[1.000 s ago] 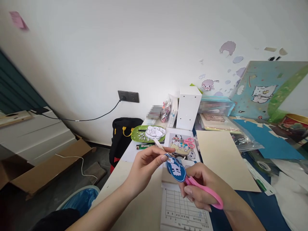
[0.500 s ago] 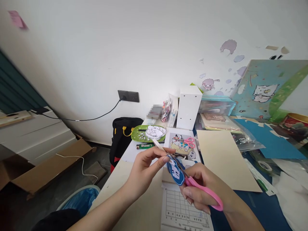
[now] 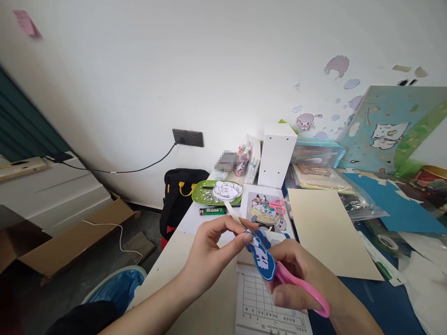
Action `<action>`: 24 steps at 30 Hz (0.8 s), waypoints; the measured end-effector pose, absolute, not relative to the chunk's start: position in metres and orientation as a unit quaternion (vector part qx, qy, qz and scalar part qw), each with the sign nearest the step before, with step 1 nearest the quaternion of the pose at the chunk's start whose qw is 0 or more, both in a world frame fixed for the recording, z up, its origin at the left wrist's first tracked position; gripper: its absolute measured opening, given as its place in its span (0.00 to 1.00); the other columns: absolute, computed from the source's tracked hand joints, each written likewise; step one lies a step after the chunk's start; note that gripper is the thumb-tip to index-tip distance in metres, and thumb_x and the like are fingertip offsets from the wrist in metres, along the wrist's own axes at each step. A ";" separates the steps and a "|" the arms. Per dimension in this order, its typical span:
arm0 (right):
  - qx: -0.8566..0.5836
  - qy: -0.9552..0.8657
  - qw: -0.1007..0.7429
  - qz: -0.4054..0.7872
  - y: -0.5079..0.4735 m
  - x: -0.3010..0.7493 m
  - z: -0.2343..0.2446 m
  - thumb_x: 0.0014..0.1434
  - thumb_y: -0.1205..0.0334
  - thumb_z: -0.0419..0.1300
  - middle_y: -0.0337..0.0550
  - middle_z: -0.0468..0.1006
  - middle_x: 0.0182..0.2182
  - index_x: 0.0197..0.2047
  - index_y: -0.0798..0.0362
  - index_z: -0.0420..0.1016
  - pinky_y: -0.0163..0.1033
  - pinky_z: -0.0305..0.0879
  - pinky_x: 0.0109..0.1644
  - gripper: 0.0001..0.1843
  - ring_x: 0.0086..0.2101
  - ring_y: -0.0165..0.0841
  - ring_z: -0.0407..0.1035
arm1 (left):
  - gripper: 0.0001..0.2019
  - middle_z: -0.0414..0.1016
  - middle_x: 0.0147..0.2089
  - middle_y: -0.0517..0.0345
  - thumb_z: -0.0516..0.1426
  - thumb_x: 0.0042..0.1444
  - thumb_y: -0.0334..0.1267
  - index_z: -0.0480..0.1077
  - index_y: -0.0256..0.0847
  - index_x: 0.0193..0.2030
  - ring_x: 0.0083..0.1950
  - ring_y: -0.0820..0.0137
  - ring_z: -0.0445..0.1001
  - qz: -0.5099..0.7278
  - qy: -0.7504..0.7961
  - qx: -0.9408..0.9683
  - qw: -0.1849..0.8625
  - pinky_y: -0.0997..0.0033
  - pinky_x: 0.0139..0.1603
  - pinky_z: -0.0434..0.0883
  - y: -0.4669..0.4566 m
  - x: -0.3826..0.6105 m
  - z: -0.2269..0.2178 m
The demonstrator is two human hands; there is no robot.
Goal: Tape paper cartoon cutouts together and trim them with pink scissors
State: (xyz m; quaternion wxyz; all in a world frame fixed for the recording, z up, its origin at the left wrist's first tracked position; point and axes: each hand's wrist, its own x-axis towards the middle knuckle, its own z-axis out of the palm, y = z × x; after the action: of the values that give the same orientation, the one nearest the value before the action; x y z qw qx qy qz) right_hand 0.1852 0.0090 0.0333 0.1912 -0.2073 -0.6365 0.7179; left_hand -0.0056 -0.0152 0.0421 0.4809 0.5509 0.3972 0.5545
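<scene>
My left hand (image 3: 213, 246) pinches the upper end of a blue paper cutout (image 3: 263, 261) with a white cartoon figure on it. A narrow pale strip (image 3: 232, 213) sticks out beyond my left fingers, toward the tray. My right hand (image 3: 296, 265) grips pink-handled scissors (image 3: 314, 294) at the lower end of the cutout. The blades are mostly hidden behind the paper. Below both hands lies a printed form with a table grid (image 3: 256, 298). Just beyond them is a printed cartoon picture (image 3: 254, 218), on which a second pair of pink scissors (image 3: 277, 206) rests.
A green tray (image 3: 199, 197) holds a white paper drawing (image 3: 227, 190), with a green-wrapped item (image 3: 212, 211) before it. A white box (image 3: 277, 156) stands against the wall. To the right lie a cream sheet (image 3: 324, 232) and blue paper (image 3: 394, 204). A lined bin (image 3: 118, 288) sits lower left.
The blue cutout and the scissors have shifted slightly right and down. The cutout's face has turned more toward me, and the blades that showed along its edge are now mostly covered.
</scene>
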 end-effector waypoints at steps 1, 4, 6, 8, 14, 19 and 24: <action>-0.214 -0.637 0.186 0.717 0.009 0.185 0.036 0.47 0.48 0.66 0.32 0.58 0.19 0.27 0.57 0.69 0.33 0.44 0.22 0.20 0.20 0.22 0.49 | 0.06 0.80 0.38 0.56 0.61 0.53 0.35 0.73 0.40 0.27 0.44 0.64 0.78 0.553 0.395 0.551 0.484 0.66 0.47 0.70 -0.015 -0.005 0.042; -0.225 -0.642 0.184 0.710 0.008 0.187 0.042 0.45 0.46 0.67 0.33 0.59 0.19 0.26 0.57 0.70 0.33 0.42 0.22 0.21 0.20 0.23 0.49 | 0.05 0.80 0.37 0.56 0.61 0.53 0.35 0.73 0.40 0.27 0.44 0.63 0.78 0.549 0.396 0.554 0.485 0.65 0.47 0.70 -0.015 -0.005 0.043; -0.230 -0.645 0.187 0.704 0.007 0.188 0.043 0.45 0.45 0.67 0.34 0.60 0.20 0.27 0.57 0.71 0.33 0.43 0.23 0.21 0.22 0.24 0.50 | 0.05 0.80 0.37 0.55 0.61 0.53 0.35 0.73 0.40 0.27 0.43 0.63 0.78 0.548 0.400 0.555 0.482 0.65 0.47 0.70 -0.015 -0.005 0.044; -0.236 -0.649 0.186 0.699 0.006 0.189 0.043 0.45 0.45 0.66 0.35 0.60 0.21 0.28 0.56 0.71 0.33 0.45 0.24 0.22 0.23 0.25 0.51 | 0.06 0.80 0.37 0.54 0.61 0.53 0.35 0.73 0.39 0.27 0.43 0.62 0.78 0.545 0.403 0.554 0.483 0.64 0.47 0.70 -0.015 -0.004 0.044; -0.258 -0.674 0.169 0.671 0.006 0.190 0.047 0.44 0.44 0.67 0.34 0.60 0.21 0.25 0.56 0.68 0.33 0.47 0.25 0.22 0.24 0.25 0.52 | 0.06 0.80 0.37 0.55 0.61 0.54 0.35 0.72 0.39 0.27 0.43 0.64 0.78 0.531 0.409 0.565 0.481 0.66 0.47 0.70 -0.018 -0.006 0.045; -0.252 -0.677 0.162 0.673 0.006 0.189 0.046 0.49 0.48 0.64 0.33 0.57 0.20 0.24 0.56 0.66 0.34 0.43 0.24 0.19 0.22 0.25 0.49 | 0.06 0.80 0.37 0.56 0.61 0.53 0.34 0.72 0.39 0.26 0.42 0.65 0.78 0.523 0.411 0.577 0.474 0.67 0.47 0.70 -0.018 -0.007 0.047; -0.226 -0.705 0.180 0.647 0.010 0.192 0.028 0.52 0.58 0.61 0.31 0.53 0.19 0.22 0.53 0.59 0.34 0.43 0.23 0.15 0.21 0.24 0.46 | 0.05 0.80 0.38 0.57 0.61 0.53 0.33 0.72 0.38 0.27 0.42 0.67 0.78 0.511 0.411 0.594 0.466 0.70 0.46 0.70 -0.016 -0.009 0.049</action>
State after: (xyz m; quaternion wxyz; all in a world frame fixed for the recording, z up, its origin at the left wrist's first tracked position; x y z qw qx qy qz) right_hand 0.1922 0.0096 0.0279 0.1800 -0.2260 -0.7052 0.6475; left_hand -0.0086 -0.0161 0.0494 0.4663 0.5938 0.4107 0.5111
